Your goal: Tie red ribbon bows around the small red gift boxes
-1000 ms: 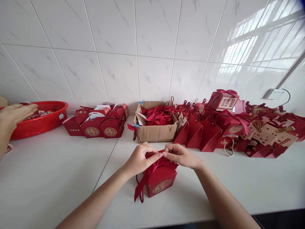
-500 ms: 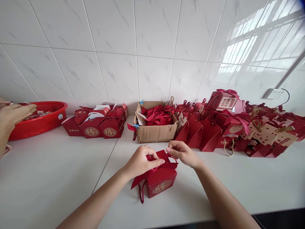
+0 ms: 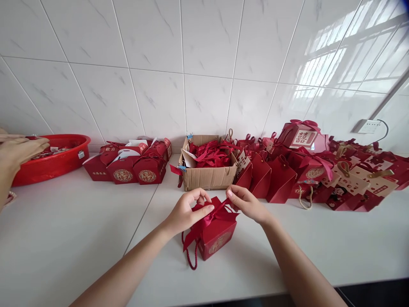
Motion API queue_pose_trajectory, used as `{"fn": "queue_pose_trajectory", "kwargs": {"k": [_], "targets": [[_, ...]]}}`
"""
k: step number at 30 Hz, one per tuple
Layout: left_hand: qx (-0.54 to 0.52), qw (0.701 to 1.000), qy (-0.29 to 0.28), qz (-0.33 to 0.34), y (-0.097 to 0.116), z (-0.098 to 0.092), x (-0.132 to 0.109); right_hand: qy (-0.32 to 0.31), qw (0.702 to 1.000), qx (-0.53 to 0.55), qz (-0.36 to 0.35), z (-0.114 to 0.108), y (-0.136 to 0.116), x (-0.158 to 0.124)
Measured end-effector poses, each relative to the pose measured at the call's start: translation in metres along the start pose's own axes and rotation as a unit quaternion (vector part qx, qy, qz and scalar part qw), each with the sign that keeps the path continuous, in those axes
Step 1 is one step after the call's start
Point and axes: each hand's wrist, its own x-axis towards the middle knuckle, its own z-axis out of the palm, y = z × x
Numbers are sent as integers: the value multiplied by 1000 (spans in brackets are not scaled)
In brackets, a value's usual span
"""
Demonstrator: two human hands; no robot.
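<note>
A red gift box with a round gold emblem stands on the white counter in front of me. A red ribbon is looped in a bow over its top. My left hand pinches the ribbon at the left of the bow with thumb and fingers. Above the box's right side, my right hand draws a ribbon end out, held between thumb and forefinger. A dark red rope handle hangs from the box's left side onto the counter.
A cardboard box full of red ribbons stands behind. Several filled-looking red boxes sit left of it, many red gift bags right. A red basin is at far left, where another person's hands work.
The ribbon on top now shows a bow and a taut strand toward my right hand. My left hand has shifted slightly left, and the box has turned a little.
</note>
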Motion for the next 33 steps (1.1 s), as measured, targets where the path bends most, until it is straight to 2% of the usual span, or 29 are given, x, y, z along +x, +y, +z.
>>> {"fn": "queue_pose_trajectory", "kwargs": {"k": [5,7,14,18,24,33], "targets": [[-67,997,3,-35,-1,-2,2,-62,998,-3,15,-2,4,-2],[-75,996,0,-55,-1,-2,2,-67,998,12,17,-1,5,-2],[-53,997,22,-50,-1,-1,1,-34,998,44,-4,7,6,1],[-31,998,-9,-52,-1,1,1,-21,998,51,-9,7,9,1],[87,996,-27,4,-1,2,0,-12,999,52,-8,9,9,0],[112,992,-55,2,2,5,-1,2,998,60,-5,5,8,1]]}}
